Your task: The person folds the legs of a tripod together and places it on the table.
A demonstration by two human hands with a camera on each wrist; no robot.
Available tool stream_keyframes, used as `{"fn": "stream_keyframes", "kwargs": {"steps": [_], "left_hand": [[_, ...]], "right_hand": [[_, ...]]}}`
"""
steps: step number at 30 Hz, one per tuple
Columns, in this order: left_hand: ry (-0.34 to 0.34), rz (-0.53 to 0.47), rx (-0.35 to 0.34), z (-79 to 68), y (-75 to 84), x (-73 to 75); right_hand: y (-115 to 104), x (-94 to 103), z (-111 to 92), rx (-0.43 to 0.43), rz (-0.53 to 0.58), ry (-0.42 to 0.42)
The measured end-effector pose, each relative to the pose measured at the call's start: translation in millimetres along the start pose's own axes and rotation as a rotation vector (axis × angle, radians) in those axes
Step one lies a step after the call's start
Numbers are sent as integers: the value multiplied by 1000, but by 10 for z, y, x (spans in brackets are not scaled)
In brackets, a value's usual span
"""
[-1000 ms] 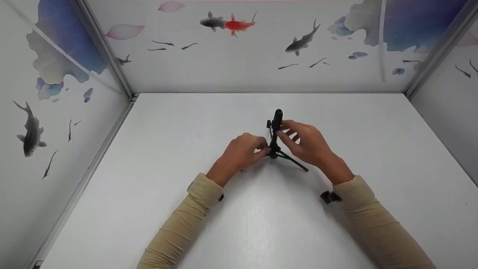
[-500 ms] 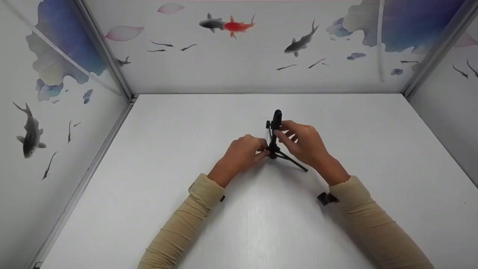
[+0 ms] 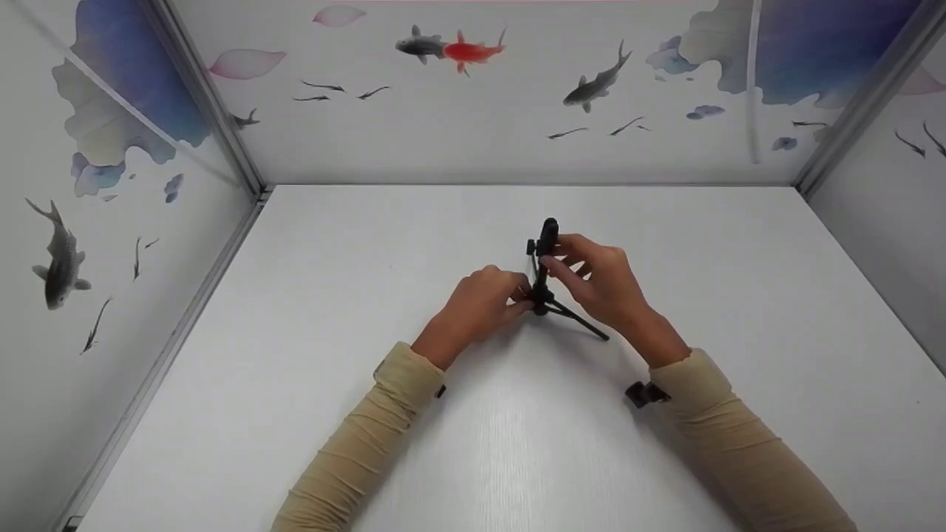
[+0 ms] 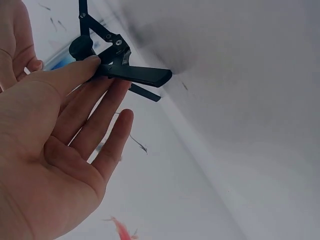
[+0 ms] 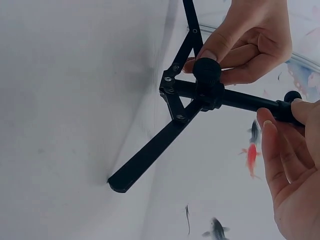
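A small black tripod [image 3: 542,292] stands upright on the white table between both hands, legs spread. My left hand [image 3: 480,303] pinches it low, where the legs meet the post; in the left wrist view, the thumb [image 4: 77,72] and fingertips close on it near one flat leg [image 4: 140,75]. In the right wrist view, the left thumb lies at a round black knob [image 5: 206,71]. Higher up, my right hand [image 3: 604,284] holds the post [image 5: 245,99] near its top between thumb and fingers, beside a smaller side knob [image 5: 292,96]. Part of the tripod's left side is hidden behind the left hand.
The white table [image 3: 332,244] is enclosed by a back wall [image 3: 473,140] and side walls printed with fish and lotus shapes. A small black device [image 3: 647,394] sticks out at the right cuff. One tripod leg [image 3: 587,325] reaches toward the right forearm.
My right hand has shifted slightly left, its thumb now lying against the post. The left hand and the tripod are almost where they were.
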State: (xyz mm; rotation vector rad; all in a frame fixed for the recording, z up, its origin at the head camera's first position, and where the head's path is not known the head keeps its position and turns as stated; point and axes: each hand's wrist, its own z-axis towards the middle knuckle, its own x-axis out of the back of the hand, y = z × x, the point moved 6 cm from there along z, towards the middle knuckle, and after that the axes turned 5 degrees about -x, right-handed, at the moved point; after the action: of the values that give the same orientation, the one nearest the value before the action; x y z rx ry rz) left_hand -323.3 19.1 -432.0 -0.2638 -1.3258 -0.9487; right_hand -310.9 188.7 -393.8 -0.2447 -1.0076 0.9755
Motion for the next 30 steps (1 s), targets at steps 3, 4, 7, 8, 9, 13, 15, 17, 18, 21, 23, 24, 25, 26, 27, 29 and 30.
{"fn": "stream_keyframes", "kwargs": {"steps": [3,4,7,8,9,13,15,17,18,21,23,24,25,26,27,29,30], "left_hand": [[-2,-4,8,8,0,-1],[-4,-6,9,9,1,0],[-6,-23,9,16,6,1],[-5,-30,7,18,7,2],[-4,-36,4,18,9,2],[6,-41,-2,21,4,5],[10,-37,-4,24,1,5],[10,-32,-4,26,-1,4],[9,-31,-4,27,0,4],[12,-25,-7,25,5,9],[14,-20,-8,23,8,12],[15,-18,-9,22,10,13],[15,-17,-8,21,11,14],[16,-17,-7,20,11,16],[17,-16,-7,20,11,16],[17,-19,-4,19,9,17],[18,-18,-4,19,7,18]], "right_hand": [[8,-4,2,1,3,-2],[12,-5,3,2,5,-2],[18,-8,0,11,12,-1],[19,-8,-1,14,14,-1],[18,-8,-1,17,16,-1],[10,-5,1,20,17,-7],[6,-4,4,17,14,-12],[8,-5,4,13,13,-14],[10,-5,3,12,13,-15],[14,-8,1,10,10,-18],[13,-8,0,11,10,-19],[12,-8,0,13,10,-19],[14,-8,0,16,9,-18],[14,-8,0,18,9,-18],[12,-8,-1,20,8,-19],[11,-9,0,24,7,-21],[11,-10,1,25,6,-23]]}}
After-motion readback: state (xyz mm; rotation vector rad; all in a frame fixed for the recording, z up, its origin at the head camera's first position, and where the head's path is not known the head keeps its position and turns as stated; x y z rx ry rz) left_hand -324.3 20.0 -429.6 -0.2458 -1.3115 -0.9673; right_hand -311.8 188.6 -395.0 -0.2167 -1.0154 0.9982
